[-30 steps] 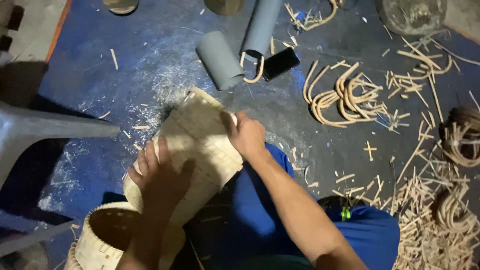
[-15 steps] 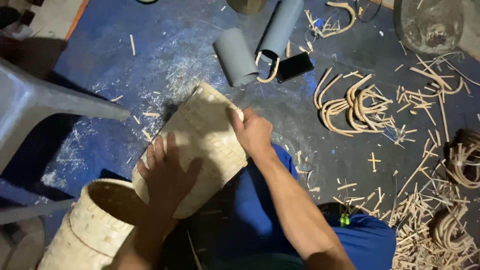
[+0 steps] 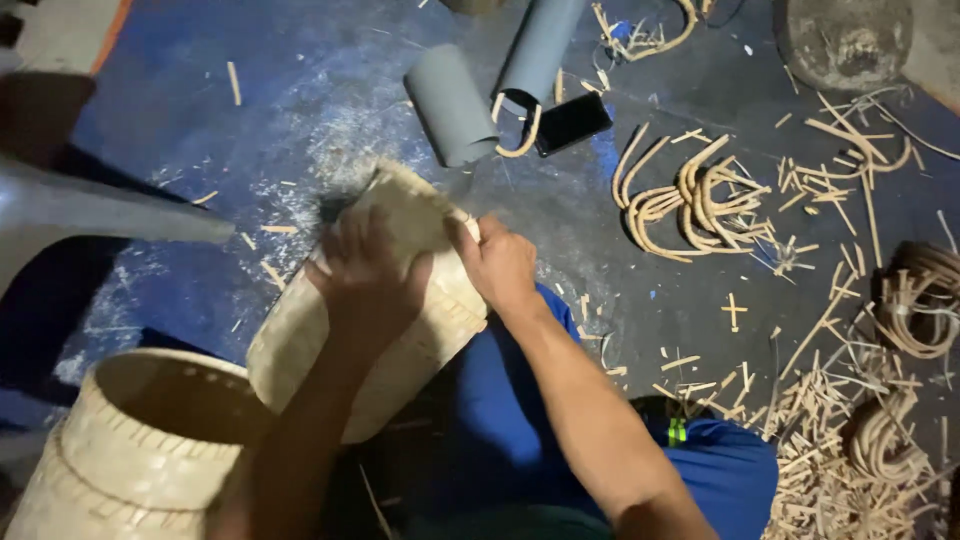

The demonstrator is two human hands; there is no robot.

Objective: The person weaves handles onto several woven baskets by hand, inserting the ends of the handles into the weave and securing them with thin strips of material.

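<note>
- Head view: I see the woven basket [image 3: 400, 330] lying on its side across my lap, its base turned away toward the blue floor [image 3: 300, 110].
- My left hand [image 3: 368, 282] lies flat on top of the basket, fingers slightly spread and pressing the weave.
- My right hand [image 3: 500, 262] grips the far edge of the basket, fingers curled over it.
- A second basket [image 3: 150, 440] stands upright, just beside, at lower left.
- Two grey pipes [image 3: 452, 105], a black phone [image 3: 570, 122] and curved cane strips [image 3: 690, 195] lie well beyond.
</note>
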